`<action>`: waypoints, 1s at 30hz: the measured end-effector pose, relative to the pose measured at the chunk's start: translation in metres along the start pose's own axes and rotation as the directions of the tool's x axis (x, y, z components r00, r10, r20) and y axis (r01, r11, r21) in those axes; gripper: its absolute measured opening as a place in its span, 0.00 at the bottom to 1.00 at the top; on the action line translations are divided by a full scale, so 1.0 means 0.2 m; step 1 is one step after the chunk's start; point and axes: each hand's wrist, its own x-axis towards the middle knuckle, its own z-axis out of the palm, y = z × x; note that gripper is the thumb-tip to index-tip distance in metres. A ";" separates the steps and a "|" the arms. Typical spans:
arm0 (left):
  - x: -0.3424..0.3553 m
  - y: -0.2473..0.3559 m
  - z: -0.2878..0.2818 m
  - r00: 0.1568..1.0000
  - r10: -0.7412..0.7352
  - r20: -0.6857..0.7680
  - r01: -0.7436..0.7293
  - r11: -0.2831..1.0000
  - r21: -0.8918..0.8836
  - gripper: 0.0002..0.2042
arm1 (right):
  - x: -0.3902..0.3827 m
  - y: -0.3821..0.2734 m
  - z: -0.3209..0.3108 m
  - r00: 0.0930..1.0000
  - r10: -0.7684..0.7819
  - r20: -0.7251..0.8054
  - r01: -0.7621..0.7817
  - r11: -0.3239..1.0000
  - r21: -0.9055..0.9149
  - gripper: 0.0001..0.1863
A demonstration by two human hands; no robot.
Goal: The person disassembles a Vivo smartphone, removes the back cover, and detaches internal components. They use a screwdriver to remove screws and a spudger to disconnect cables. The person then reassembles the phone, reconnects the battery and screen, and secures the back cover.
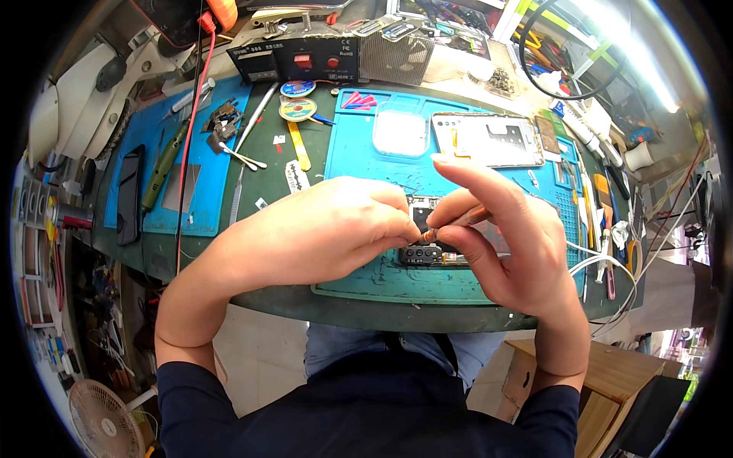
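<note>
An opened phone [422,255] lies on the blue mat [366,284], its inner parts bare and a black round-holed camera block at its near left corner. Over it, my right hand [519,244] pinches a slim copper-coloured pen-like tool [475,216], index finger raised. The tool slants down to the left. My left hand [336,229] reaches in from the left, fingers curled and fingertips together at the tool's lower end. What those fingertips grip is too small to tell. Both hands cover much of the phone.
Beyond my hands lie a phone housing [492,139] and a clear plastic box [401,130]. Solder spools [297,109], a black power unit [294,61] and tweezers stand farther back. At left are a dark phone [131,195] and a green pen-shaped tool [164,168]; white cables [611,263] curl at right.
</note>
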 end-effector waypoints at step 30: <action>0.01 -0.10 -0.01 0.935 -0.150 -0.321 0.236 0.939 0.249 0.06 | -0.01 -0.08 0.06 0.999 0.037 0.024 -0.037 0.999 -0.008 0.30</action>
